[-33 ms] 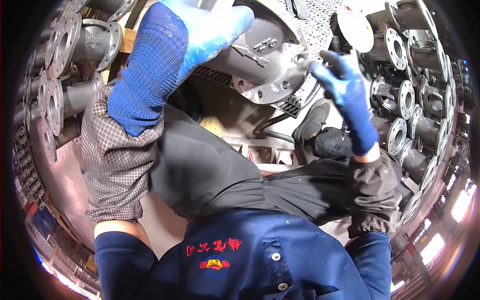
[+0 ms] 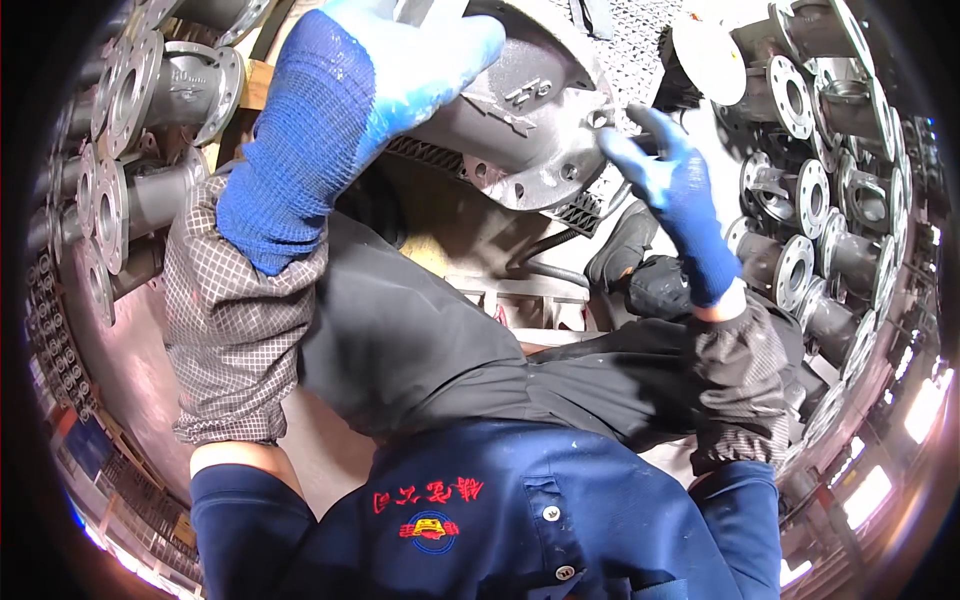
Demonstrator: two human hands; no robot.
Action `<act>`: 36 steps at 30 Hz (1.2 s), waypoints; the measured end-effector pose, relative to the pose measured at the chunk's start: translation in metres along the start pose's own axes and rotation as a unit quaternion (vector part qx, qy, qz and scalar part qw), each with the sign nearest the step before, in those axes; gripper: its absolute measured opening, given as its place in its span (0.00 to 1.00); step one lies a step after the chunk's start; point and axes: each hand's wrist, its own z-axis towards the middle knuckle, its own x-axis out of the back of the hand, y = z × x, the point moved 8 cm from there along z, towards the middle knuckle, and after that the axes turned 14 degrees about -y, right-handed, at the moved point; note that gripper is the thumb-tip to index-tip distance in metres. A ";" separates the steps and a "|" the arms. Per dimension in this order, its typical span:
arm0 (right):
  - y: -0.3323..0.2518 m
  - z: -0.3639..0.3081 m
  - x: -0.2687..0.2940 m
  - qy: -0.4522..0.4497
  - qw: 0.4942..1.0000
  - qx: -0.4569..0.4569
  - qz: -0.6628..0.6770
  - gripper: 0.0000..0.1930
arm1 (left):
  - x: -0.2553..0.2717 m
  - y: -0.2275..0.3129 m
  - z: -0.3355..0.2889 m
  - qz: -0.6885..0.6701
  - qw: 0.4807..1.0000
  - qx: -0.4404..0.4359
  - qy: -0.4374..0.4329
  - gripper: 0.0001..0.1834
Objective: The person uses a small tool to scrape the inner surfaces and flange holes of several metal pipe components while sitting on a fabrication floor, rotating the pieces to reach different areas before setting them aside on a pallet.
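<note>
A large grey cast-metal valve body [image 2: 515,110] lies at the top centre, with raised markings and a round flange with bolt holes at its right end. My left hand [image 2: 415,75], in a blue coated glove, is on its left part. The thumb stretches right across the casting, while the other fingers run out at the upper edge, apparently around a grey piece of it. Just right of the flange is my right hand [image 2: 665,165], also gloved. Its thumb and forefinger are parted toward the flange rim, and I see nothing held between them.
Stacked flanged castings rise at the right [image 2: 790,190] and at the left [image 2: 165,90]. A perforated metal plate [image 2: 630,40] lies behind the valve body, with a white disc [image 2: 710,60] beside it. Below, a dark hose [image 2: 550,268] runs near a shoe [image 2: 622,245] and a low pale frame [image 2: 545,300].
My right hand has moved left, closer to the flange rim. My left hand and the valve body stay nearly where they were.
</note>
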 end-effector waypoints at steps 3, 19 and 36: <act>0.017 0.032 0.007 0.084 0.996 0.020 0.032 0.32 | 0.003 0.001 -0.002 -0.014 1.000 0.009 0.003 0.35; 0.032 -0.039 -0.001 -0.092 0.975 -0.088 0.181 0.25 | 0.012 -0.004 -0.003 -0.016 0.999 0.019 0.030 0.36; 0.031 -0.041 0.004 -0.102 0.978 0.002 0.184 0.36 | 0.029 0.003 -0.025 0.361 0.898 -0.252 0.023 0.21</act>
